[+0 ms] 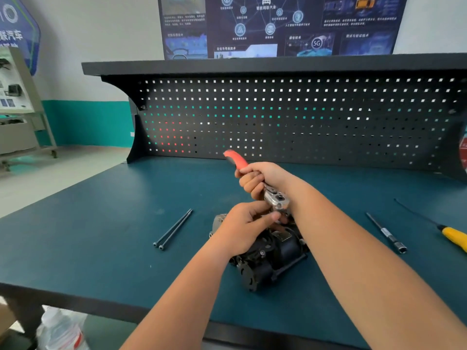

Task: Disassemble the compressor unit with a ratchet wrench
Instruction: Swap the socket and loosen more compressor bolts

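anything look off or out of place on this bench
Nothing stands out. The right hand grips the ratchet; the left hand holds the compressor under its head. Two bolts lie side by side left of the compressor, an extension bar and a screwdriver to the right. No spill or damage shows.

Teal workbench (88, 236), black compressor unit (285, 251) at centre, two long bolts (173, 228) left, socket extension (386, 233), yellow-handled screwdriver (454, 237) right

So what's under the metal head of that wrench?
The left hand, fingers curled below the ratchet wrench head, and beneath it the black compressor unit. Any socket or bolt is hidden by those fingers.
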Demonstrator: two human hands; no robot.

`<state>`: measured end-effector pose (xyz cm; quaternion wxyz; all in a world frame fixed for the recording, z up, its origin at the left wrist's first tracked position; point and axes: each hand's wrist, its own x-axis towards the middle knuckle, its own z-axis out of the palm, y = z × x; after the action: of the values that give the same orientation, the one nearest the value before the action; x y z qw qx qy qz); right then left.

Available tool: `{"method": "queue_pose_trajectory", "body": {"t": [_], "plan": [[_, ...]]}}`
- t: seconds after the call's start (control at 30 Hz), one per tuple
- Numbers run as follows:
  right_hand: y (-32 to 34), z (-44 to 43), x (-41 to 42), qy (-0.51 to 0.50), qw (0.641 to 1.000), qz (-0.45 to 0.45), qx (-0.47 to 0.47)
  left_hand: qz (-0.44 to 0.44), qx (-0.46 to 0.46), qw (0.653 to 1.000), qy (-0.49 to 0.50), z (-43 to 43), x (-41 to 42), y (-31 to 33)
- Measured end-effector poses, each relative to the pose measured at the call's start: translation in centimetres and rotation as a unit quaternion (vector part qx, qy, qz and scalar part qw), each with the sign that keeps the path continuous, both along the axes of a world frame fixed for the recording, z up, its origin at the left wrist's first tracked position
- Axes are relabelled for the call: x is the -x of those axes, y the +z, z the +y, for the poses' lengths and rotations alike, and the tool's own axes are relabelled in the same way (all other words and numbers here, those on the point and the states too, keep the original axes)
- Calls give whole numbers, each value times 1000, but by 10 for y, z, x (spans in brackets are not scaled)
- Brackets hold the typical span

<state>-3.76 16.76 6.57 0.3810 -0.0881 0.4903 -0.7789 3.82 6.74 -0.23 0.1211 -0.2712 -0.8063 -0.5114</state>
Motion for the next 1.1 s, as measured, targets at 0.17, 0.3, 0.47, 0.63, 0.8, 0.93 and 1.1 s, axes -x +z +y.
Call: {"method": "queue_pose_trajectory", "body": {"t": [0.17, 0.3, 0.47, 0.63, 0.8, 0.93, 1.1], "plan": [[-26, 19, -22, -329, 909, -55, 249, -3, -30, 999, 10, 1, 1, -3], [-60, 29, -72, -524, 730, -22, 439, 9, -5, 1000, 0, 3, 1, -3], [-78, 17, -93, -598, 654, 40, 462, 5, -23, 1000, -19, 2, -2, 0], [-32, 43, -53, -421, 859, -36, 290, -8, 8, 999, -49, 2, -2, 1], [3, 23, -14, -151, 985, 56, -59, -27, 6, 998, -51, 1, -3, 4], [9, 5, -3, -31, 991, 65, -113, -28, -12, 998, -48, 0, -5, 4], [-13, 11, -6, -146, 977, -66, 141, -11, -36, 999, -23, 0, -2, -1]]}}
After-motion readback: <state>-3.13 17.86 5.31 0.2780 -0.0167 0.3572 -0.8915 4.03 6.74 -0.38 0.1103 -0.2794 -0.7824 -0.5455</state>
